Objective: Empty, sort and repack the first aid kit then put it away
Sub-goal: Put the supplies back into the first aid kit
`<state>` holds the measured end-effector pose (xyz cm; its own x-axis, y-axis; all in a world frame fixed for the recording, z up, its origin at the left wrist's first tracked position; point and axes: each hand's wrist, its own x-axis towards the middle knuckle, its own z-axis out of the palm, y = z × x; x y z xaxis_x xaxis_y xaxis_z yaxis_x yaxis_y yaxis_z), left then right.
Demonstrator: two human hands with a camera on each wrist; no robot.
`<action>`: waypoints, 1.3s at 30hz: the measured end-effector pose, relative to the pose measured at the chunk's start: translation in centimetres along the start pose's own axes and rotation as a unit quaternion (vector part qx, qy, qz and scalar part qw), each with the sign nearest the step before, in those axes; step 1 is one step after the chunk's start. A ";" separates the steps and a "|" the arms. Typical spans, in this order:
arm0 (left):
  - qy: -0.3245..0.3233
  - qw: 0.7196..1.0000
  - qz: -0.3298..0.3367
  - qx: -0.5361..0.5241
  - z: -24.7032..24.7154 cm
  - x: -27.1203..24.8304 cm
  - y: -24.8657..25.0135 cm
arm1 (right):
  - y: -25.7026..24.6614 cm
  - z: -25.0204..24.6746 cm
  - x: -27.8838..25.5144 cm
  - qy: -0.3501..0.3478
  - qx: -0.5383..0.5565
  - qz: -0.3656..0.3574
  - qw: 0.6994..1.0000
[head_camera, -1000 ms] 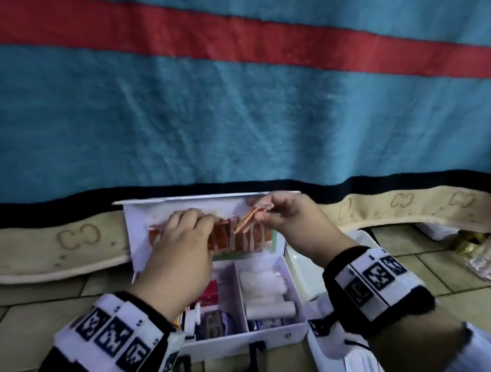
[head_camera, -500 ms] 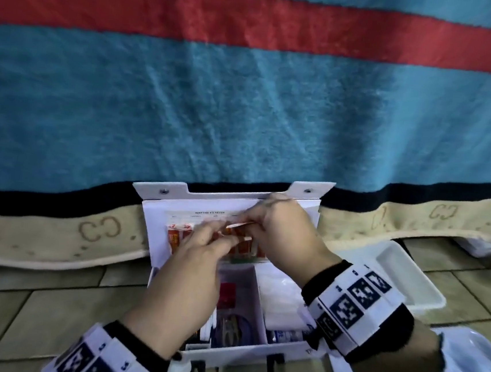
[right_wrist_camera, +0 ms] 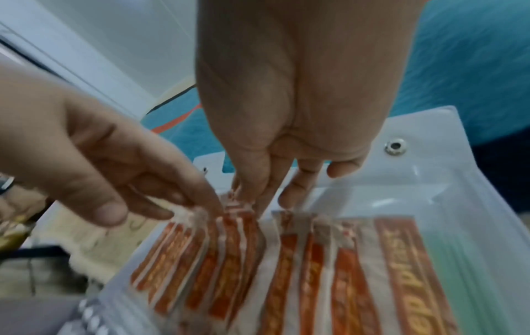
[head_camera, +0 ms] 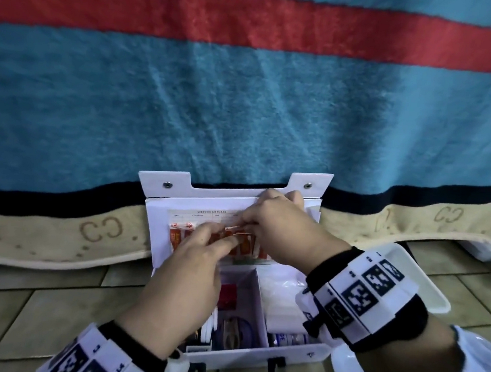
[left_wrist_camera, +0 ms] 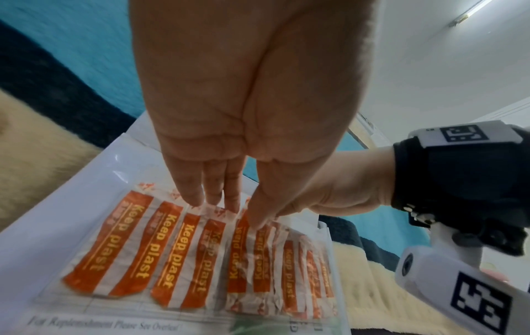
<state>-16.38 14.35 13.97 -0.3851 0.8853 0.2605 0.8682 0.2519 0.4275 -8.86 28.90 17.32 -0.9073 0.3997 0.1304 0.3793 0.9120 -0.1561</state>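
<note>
Both hands work at the top edge of the plasters [left_wrist_camera: 183, 256], which sit in a row inside the clear pocket [right_wrist_camera: 447, 204] of the kit's lid. The left hand [head_camera: 188, 273] has its fingers straight, and their tips press on the upper ends of the strips. The right hand [head_camera: 282, 231] pinches the top of one or two strips at the middle of the row, as far as the blurred right wrist view shows.

The first aid kit [head_camera: 309, 354] stands open on the tiled floor [head_camera: 16, 307] in the lower centre of the head view, its lid upright against a blue and red blanket [head_camera: 247, 96].

The paper wrappers are thin and creased, so a hard pull could tear one. The strips overlap, so several could come out together and fall into the compartments below. A strong pull could also tip the light lid forward.

The strips read "Keep plast" in yellow on orange. The card behind them shows "KEEP THIS KIT FILLED", partly blurred, and at the bottom "For Replenishment Please See Overleaf".

A white tray [head_camera: 427, 281] lies at the right.
</note>
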 end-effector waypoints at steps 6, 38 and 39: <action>-0.004 1.000 0.002 -0.008 0.0 0.1 0.3 | -1.0 0.1 -0.5 -0.028 -0.064 -0.017 0.997; -0.054 0.989 -0.061 0.123 1.4 2.8 2.8 | 13.6 4.3 -24.4 -0.174 0.012 0.337 0.925; -0.053 0.990 -0.058 0.119 1.4 2.8 2.7 | 13.7 4.6 -24.0 -0.175 -0.007 0.333 0.926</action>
<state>-14.67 18.11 14.65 -0.4632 0.8776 0.1234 0.8737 0.4289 0.2294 17.31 31.39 7.55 -0.4729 0.8221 -0.3171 0.8766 0.4752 -0.0754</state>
